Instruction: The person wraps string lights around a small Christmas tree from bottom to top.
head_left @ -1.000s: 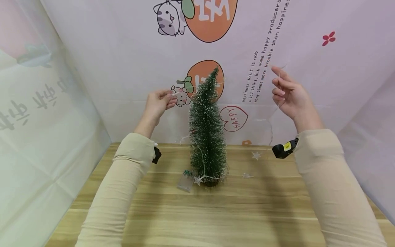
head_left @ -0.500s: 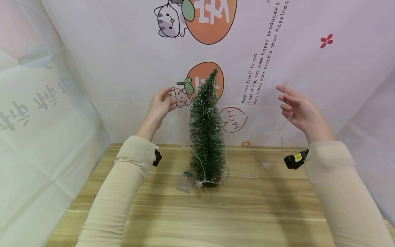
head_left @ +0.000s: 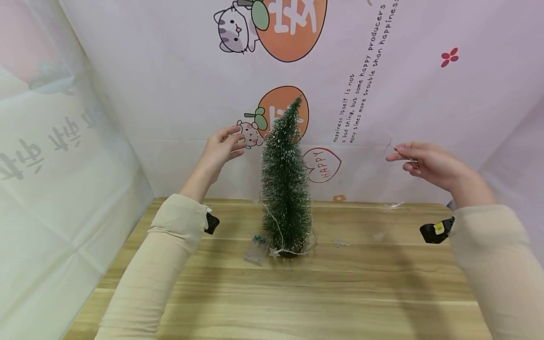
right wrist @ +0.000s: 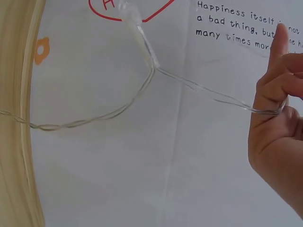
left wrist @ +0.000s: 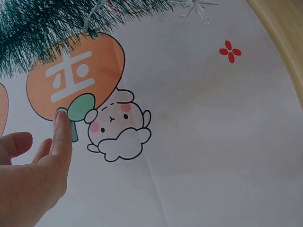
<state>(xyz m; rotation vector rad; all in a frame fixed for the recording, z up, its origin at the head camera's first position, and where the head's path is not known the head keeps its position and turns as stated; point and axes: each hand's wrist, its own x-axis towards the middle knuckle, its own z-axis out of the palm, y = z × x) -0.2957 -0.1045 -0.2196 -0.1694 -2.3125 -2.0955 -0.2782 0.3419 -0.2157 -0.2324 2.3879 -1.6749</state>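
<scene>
A small green Christmas tree (head_left: 286, 189) with white-frosted bristles stands upright on the wooden table. To its left, near the upper half, my left hand (head_left: 221, 148) is raised with loose fingers and holds nothing; the left wrist view shows that hand (left wrist: 42, 175) too. Well right of the tree, my right hand (head_left: 429, 163) holds the thin clear wire of a string of lights (right wrist: 203, 89), which passes into its curled fingers. A clear light (right wrist: 142, 35) branches off the wire. More wire (head_left: 276, 219) lies against the tree's lower part, with a star light (head_left: 275, 253) at the base.
A clear battery box (head_left: 257, 252) lies left of the tree base. On the table to the right is another star light (head_left: 341, 243). A printed white backdrop (head_left: 170, 94) rises behind the table (head_left: 272, 302) and along both sides.
My right hand has moved right and down, drawing the wire along; a hanging star light shifted right with it. My left hand has let go of the string and stays beside the tree.
</scene>
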